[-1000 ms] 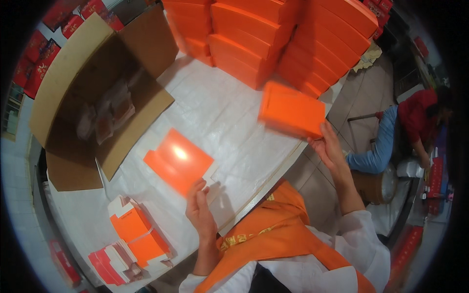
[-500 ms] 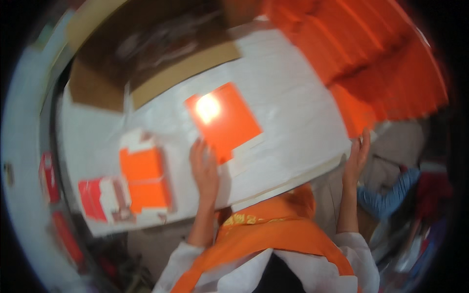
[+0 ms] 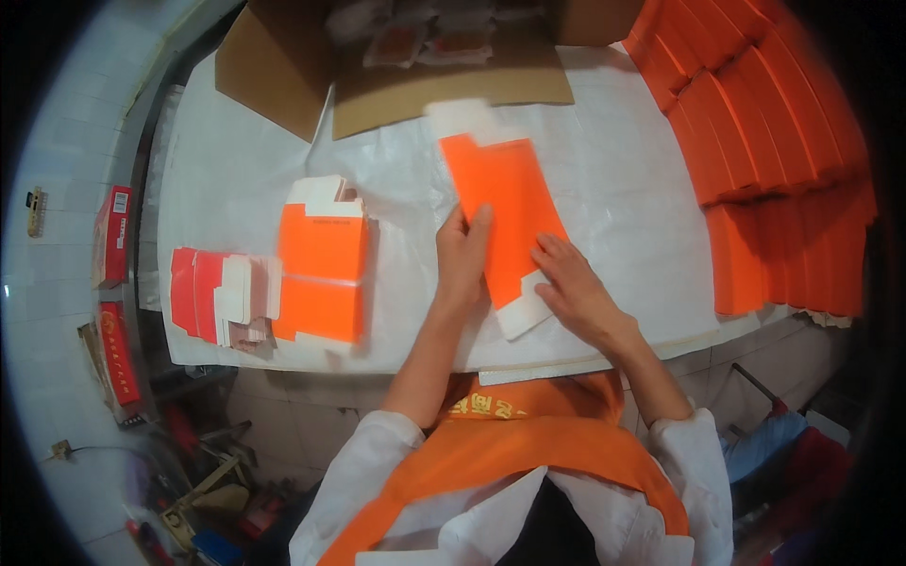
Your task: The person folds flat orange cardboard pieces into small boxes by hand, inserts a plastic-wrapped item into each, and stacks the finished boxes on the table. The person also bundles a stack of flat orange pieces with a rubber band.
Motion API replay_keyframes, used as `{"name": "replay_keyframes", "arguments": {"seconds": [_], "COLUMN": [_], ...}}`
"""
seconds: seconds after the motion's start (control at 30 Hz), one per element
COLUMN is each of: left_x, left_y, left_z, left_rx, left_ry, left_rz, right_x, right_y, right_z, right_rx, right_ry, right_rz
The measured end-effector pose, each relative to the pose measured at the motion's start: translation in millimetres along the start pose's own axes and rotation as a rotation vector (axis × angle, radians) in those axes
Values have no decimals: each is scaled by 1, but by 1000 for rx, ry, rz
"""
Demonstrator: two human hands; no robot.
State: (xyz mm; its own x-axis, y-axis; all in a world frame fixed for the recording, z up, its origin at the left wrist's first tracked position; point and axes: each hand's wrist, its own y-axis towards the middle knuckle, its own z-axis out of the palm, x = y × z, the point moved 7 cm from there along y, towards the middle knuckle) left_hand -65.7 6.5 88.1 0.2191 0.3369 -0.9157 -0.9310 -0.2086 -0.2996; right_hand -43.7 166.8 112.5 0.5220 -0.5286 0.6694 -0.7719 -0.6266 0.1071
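Note:
An orange folding carton [image 3: 510,203] with white end flaps lies before me, tilted, its far end leaning to the left. It looks flat or only slightly opened, and its far flap is blurred. My left hand [image 3: 462,253] closes on the left edge, thumb over the orange face. Against the right edge, near the closer white flap, my right hand [image 3: 580,291] is pressed with fingers bent over the carton. Left of my hands sits a banded stack of flat orange cartons [image 3: 323,245], with a stack of red and white cartons [image 3: 200,292] beside it.
An open brown cardboard box [image 3: 453,85] holding several packed trays [image 3: 425,40] stands at the back. Many orange cartons [image 3: 755,141] stand in rows on the right. White sheeting [image 3: 623,179] covers the table. Red boxes [image 3: 113,236] lie beyond its left side.
My right hand has come from the orange rows at the right to the carton. My left hand now grips the carton, which looks narrower and turned. The whole view has shifted.

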Motion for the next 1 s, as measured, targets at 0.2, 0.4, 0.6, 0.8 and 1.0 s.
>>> {"name": "replay_keyframes", "arguments": {"seconds": [0.2, 0.4, 0.6, 0.8, 1.0], "left_x": [-26, -9, 2, 5, 2], "left_y": [-38, -76, -86, -95, -105], "left_z": [6, 18, 38, 62, 61], "left_rx": [-199, -115, 92, 60, 40], "left_ry": [-394, 69, 46, -207, -188], "left_rz": [30, 239, 10, 61, -64], "right_x": [-6, -16, 9, -8, 32], "right_y": [-55, -63, -84, -104, -70], "right_z": [-13, 11, 22, 14, 12], "right_rx": [-269, -383, -318, -334, -141], "right_ry": [889, 1725, 2123, 915, 1151], "right_rz": [433, 630, 512, 685, 651]}}
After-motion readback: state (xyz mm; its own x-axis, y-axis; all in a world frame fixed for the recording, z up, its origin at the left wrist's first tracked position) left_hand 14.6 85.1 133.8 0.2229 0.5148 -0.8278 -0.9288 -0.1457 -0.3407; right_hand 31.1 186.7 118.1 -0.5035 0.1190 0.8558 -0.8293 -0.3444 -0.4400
